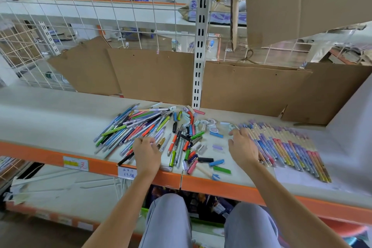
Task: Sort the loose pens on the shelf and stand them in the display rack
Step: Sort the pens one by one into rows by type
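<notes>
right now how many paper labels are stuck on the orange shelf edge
2: a yellow-marked label left of the left hand, and a white handwritten label beside that wrist. Arms may hide others.

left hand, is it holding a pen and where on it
The left hand has its fingers curled over the loose pens, but which pen it pinches, and where on it, cannot be told.

Glossy plastic pens; matt cardboard panels; painted metal upright.
</notes>
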